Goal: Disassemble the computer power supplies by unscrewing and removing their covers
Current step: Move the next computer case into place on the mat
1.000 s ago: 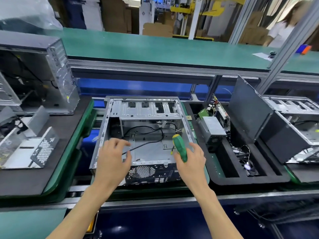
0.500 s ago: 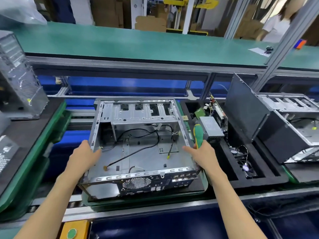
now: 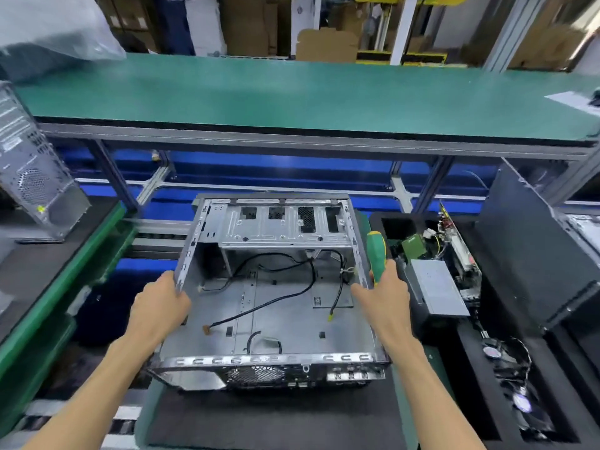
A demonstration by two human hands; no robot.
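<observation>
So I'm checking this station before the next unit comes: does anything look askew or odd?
Yes: the case sits skewed and tilted, its near end off the tray, gripped by both hands. Loose cables lie unplugged inside it.

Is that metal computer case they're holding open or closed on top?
Open. The computer case has no top panel, so its bare floor and loose black cables show. The left hand and right hand grip its side walls.
</observation>
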